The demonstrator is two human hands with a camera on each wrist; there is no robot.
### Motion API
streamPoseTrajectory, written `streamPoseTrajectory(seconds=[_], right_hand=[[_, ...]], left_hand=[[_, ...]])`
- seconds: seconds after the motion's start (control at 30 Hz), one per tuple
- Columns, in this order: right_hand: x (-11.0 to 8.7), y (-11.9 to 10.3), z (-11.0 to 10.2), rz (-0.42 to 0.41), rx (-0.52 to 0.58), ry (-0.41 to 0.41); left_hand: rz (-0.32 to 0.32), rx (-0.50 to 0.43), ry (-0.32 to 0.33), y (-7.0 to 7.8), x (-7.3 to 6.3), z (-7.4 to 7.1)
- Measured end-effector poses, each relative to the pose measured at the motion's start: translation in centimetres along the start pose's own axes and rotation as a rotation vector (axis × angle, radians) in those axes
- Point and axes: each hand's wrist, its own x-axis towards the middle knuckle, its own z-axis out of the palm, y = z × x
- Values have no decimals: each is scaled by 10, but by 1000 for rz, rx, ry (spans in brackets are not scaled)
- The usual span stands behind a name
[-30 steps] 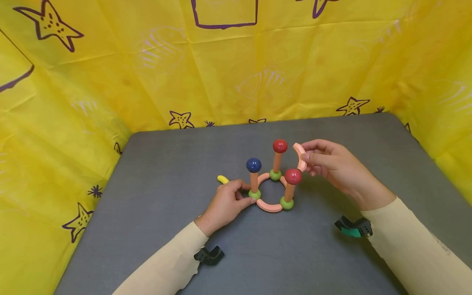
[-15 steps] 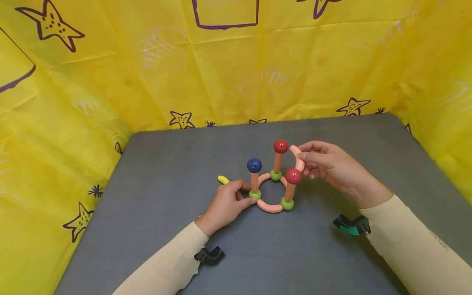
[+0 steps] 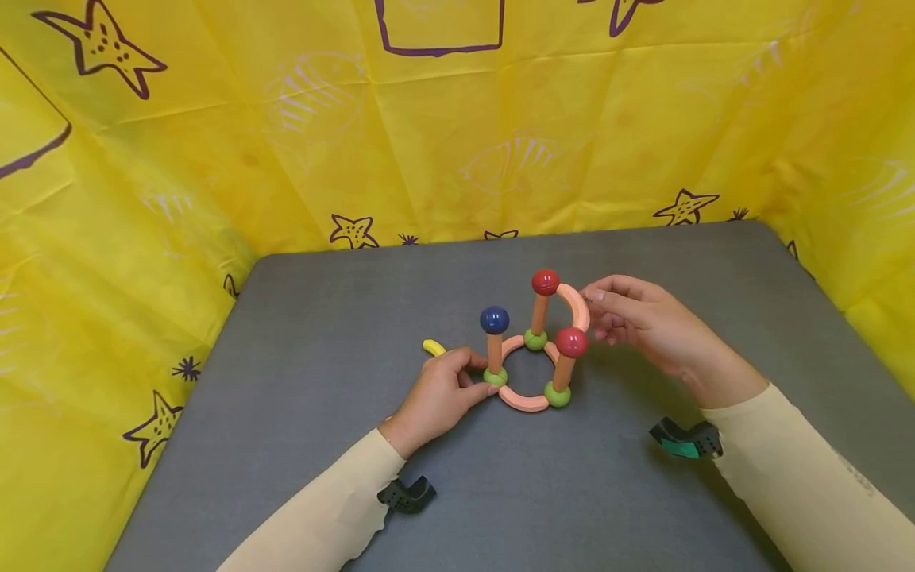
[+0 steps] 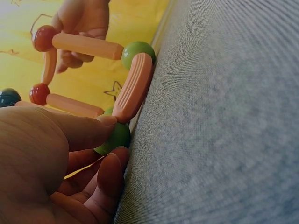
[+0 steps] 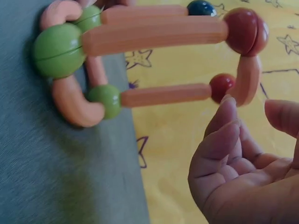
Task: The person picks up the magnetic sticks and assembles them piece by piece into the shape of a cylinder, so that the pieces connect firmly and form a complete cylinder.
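Note:
My left hand (image 3: 438, 397) pinches a green ball (image 3: 496, 378) at the base of a magnetic-looking ball-and-stick model. From that ball a straight orange stick (image 3: 495, 353) rises to a blue ball (image 3: 495, 320). Two more sticks stand on green balls (image 3: 557, 395) and bear red balls (image 3: 572, 342). Salmon curved pieces (image 3: 524, 400) link the green balls in a ring. Up top, a curved piece (image 3: 575, 306) bridges the two red balls. Beside it is my right hand (image 3: 646, 330), its thumb (image 5: 282, 115) away from the piece and a fingertip (image 5: 228, 105) at or near it.
A yellow curved piece (image 3: 433, 347) lies on the grey table (image 3: 322, 357) behind the left hand, partly hidden. Yellow printed cloth (image 3: 429, 143) hangs behind the table and at its sides. Each wrist wears a dark mount (image 3: 407, 495).
My right hand brought the curved piece left until it met both red balls, then let go with the thumb and drew slightly back. My left hand stayed on the green ball.

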Motion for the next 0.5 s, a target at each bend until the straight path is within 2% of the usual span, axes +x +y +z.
streamPoseTrajectory(seconds=[0.13,0.2,0.3,0.43,0.5], right_hand=[[-6,12,-2,-15,-67,29],[-8,23,-1,-34,-106,12],[-10,43,4,-99,-168,-73],[-11,64,12,-169,-314,-224],[-12,69,15,-197,-396,-269]], left_hand=[[-4,3,-1,0,0,0],[-2,0,-1,0,0,0],[-5,-5,-3,0,0,0],[-11,-4,-5,0,0,0],[-12,-2,-4,-1,0,0]])
